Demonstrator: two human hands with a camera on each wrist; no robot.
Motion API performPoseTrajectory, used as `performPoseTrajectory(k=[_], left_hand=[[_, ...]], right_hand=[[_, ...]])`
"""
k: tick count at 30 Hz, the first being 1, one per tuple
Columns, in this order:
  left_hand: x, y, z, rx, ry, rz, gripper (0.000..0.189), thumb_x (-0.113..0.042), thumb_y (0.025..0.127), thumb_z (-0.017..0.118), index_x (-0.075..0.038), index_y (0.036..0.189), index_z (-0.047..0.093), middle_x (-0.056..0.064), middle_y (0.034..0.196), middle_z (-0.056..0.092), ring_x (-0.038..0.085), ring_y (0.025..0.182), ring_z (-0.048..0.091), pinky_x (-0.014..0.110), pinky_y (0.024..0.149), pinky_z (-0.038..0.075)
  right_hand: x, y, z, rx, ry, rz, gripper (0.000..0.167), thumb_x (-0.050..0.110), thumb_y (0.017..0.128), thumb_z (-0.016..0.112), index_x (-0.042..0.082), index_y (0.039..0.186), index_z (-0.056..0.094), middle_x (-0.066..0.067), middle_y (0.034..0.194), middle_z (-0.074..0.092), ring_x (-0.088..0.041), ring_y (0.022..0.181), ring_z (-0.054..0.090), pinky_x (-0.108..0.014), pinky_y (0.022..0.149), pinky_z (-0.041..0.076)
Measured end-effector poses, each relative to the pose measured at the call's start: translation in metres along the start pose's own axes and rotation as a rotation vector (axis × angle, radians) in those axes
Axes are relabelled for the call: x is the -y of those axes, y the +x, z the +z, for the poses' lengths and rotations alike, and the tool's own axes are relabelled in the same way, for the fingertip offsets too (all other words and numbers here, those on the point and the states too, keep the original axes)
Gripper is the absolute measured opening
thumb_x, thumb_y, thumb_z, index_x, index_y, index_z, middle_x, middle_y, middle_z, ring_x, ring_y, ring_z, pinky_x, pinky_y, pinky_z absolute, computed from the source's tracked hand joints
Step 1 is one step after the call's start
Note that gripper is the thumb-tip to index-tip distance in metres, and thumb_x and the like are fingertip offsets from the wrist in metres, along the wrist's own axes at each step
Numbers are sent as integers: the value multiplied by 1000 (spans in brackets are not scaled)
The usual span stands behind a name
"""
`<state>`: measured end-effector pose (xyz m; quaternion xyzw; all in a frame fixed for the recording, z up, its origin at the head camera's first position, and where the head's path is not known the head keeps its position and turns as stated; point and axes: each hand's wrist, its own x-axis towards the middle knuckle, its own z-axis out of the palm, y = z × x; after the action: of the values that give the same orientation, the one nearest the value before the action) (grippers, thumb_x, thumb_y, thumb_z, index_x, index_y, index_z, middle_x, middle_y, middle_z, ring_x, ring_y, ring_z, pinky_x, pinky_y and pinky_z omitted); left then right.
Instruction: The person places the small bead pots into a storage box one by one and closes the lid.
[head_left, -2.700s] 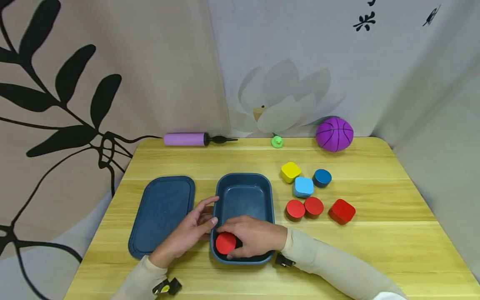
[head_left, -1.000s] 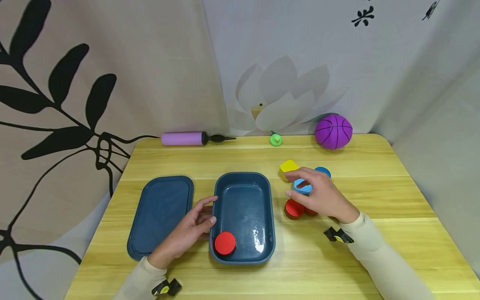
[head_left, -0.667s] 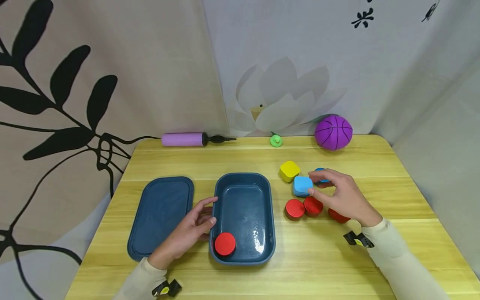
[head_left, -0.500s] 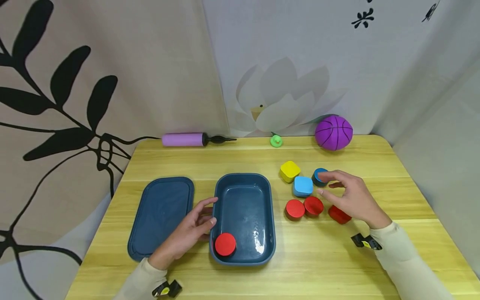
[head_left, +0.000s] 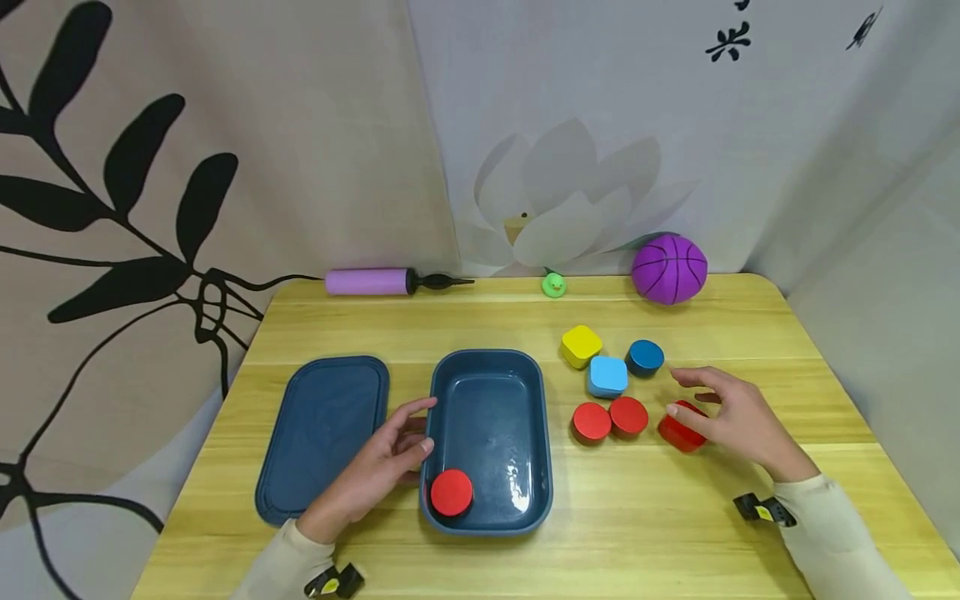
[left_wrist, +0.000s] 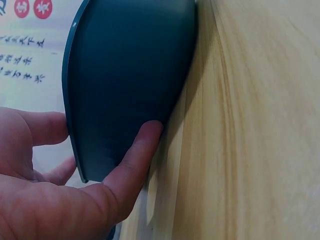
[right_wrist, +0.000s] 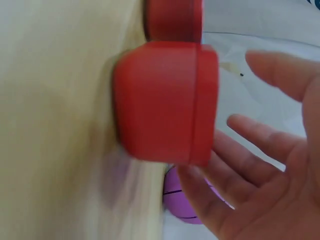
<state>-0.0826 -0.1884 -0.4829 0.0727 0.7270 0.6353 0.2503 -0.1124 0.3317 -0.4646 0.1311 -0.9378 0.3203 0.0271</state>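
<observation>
My left hand rests against the left side of a dark blue rectangular container. In the left wrist view, the thumb lies along its outer wall and fingers touch the rim. Inside it, at the near left corner, sits a red round block. My right hand hovers with spread fingers above a red rounded-square block, holding nothing. A seam runs round this red block near its top in the right wrist view. Two red round blocks stand to its left.
A yellow block, light blue block and dark blue round block stand farther back. The blue lid lies left. Along the back edge are a purple pump, green duck and purple ball.
My right hand has left the red round block in the container and moved across the blocks, right and then nearer, to the red rounded-square block. The left hand has stayed at the container.
</observation>
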Motion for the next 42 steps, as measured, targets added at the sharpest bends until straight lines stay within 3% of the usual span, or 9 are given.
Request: performPoseTrajectory(k=[3, 11, 19, 26, 42], left_hand=[[0, 0, 0, 1, -2, 2, 61, -28, 112, 57, -27, 166, 29, 25, 157, 44, 38, 132, 58, 43, 85, 62], [-1, 0, 0, 3, -10, 3, 61, -29, 112, 57, -26, 166, 29, 25, 158, 43, 39, 132, 58, 44, 84, 63], [0, 0, 0, -4, -13, -2, 61, -29, 112, 57, -26, 166, 29, 25, 158, 43, 38, 131, 58, 43, 84, 63], [0, 0, 0, -6, -14, -6, 60, -29, 112, 57, -27, 165, 30, 25, 157, 44, 37, 130, 58, 43, 83, 63], [-1, 0, 0, -5, -10, -5, 60, -30, 112, 56, -27, 166, 29, 24, 157, 44, 37, 132, 57, 43, 84, 62]], right_hand=[[-6, -4, 2, 60, -24, 25, 60, 34, 94, 83, 4, 142, 64, -16, 138, 69, -35, 118, 69, -40, 93, 62], [-14, -13, 3, 127, -29, 67, 73, 34, 88, 89, 4, 147, 59, -15, 134, 70, -32, 114, 66, -24, 84, 60], [-13, -15, 0, 140, 32, 126, 62, 38, 89, 88, 5, 136, 67, -12, 123, 73, -18, 101, 69, -21, 78, 60], [-12, -13, -2, 125, 38, 134, 59, 32, 91, 86, 2, 137, 67, -20, 128, 72, -28, 100, 73, -20, 74, 60], [16, 2, -8, 6, -4, -57, 56, 25, 93, 84, 2, 141, 66, -19, 134, 70, -30, 106, 69, -27, 77, 63]])
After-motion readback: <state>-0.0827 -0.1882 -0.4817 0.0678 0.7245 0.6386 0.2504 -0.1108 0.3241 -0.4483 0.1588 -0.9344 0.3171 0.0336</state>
